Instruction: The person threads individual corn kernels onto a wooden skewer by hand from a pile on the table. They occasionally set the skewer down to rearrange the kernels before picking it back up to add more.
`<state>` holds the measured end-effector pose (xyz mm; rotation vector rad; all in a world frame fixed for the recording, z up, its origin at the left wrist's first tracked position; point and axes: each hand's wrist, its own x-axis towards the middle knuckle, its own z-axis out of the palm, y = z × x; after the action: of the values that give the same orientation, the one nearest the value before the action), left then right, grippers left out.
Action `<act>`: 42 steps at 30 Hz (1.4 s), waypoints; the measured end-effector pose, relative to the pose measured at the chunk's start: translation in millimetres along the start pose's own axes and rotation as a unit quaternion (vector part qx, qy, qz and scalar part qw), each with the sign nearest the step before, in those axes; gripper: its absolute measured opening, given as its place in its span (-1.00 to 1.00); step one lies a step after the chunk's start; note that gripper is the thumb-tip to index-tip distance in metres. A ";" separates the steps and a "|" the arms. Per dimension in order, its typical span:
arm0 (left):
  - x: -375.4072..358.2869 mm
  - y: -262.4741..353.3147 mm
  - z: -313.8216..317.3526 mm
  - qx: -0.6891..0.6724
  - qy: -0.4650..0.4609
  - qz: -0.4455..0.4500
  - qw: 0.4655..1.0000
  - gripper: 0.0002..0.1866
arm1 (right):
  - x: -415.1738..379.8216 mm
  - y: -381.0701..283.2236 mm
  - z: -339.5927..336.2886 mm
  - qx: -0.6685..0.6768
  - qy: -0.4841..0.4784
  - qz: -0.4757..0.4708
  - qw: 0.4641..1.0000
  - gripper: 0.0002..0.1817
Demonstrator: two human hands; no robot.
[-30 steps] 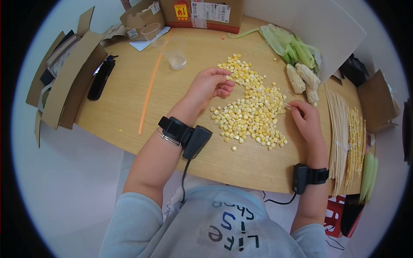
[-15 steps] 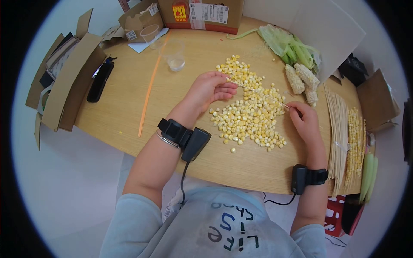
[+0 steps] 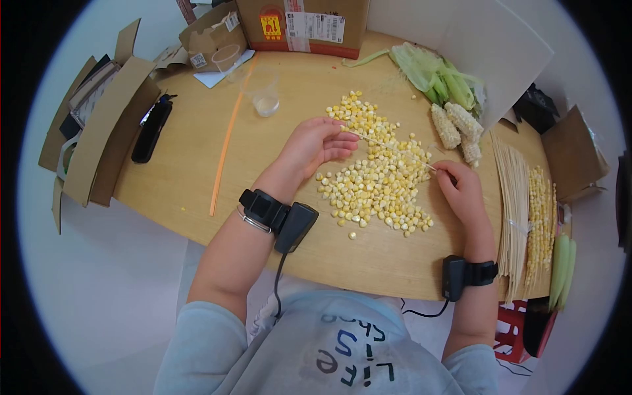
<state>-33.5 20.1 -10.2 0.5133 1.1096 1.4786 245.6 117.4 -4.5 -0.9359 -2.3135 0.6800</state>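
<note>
A thin wooden skewer [image 3: 394, 148] spans the gap between my hands, above a spread pile of loose yellow corn kernels [image 3: 375, 187]. My right hand [image 3: 462, 191] is closed in a pinch on the skewer's near right end. At its far left end, my left hand [image 3: 317, 146] pinches a small corn kernel [image 3: 343, 128] between thumb and forefinger, at the skewer's tip. The other left fingers are loosely curled. Whether the tip has pierced the kernel is too small to tell.
Right of my right hand lie bare skewers [image 3: 512, 217], skewers strung with kernels [image 3: 541, 224] and green corn ears [image 3: 561, 263]. Stripped cobs [image 3: 446, 126] and husks [image 3: 434, 72] sit behind. Leftward are a clear cup [image 3: 266, 105], orange strip [image 3: 227, 145], black case [image 3: 153, 128] and cardboard box [image 3: 122, 125].
The whole view has shifted slightly. Both hands keep nearly the same pose, with the skewer still stretched between them over the kernels.
</note>
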 end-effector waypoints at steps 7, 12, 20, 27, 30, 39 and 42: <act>1.5 -1.5 -0.4 0.001 0.001 -0.003 1.000 -0.85 | 0.0 -3.7 -0.8 -0.008 -0.009 0.021 1.000 -0.83; 1.4 -1.1 -0.9 0.001 -0.003 -0.004 1.000 -0.85 | 0.4 -4.7 -0.9 -0.005 -0.013 0.027 1.000 -0.83; 1.6 -1.6 -2.1 -0.006 -0.007 0.000 1.000 -0.85 | 0.2 -0.3 0.6 0.003 -0.009 0.019 1.000 -0.83; 0.4 -0.4 -1.4 -0.006 -0.002 -0.001 1.000 -0.85 | 0.5 -0.3 0.8 0.000 -0.009 0.014 1.000 -0.83; 0.5 -0.2 -1.0 -0.005 -0.001 -0.002 1.000 -0.84 | 0.4 -4.0 -0.2 -0.001 -0.012 0.024 1.000 -0.83; 1.2 -1.4 -1.5 0.011 -0.008 0.002 1.000 -0.85 | 0.1 -3.8 0.3 -0.002 -0.015 0.028 1.000 -0.83; -0.4 -0.4 0.4 0.011 -0.009 0.001 1.000 -0.85 | 0.3 -2.6 0.4 -0.003 -0.017 0.025 1.000 -0.83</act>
<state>-32.8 19.8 -10.2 0.5429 1.1120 1.4616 244.0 115.8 -3.1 -0.9953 -2.3294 0.7153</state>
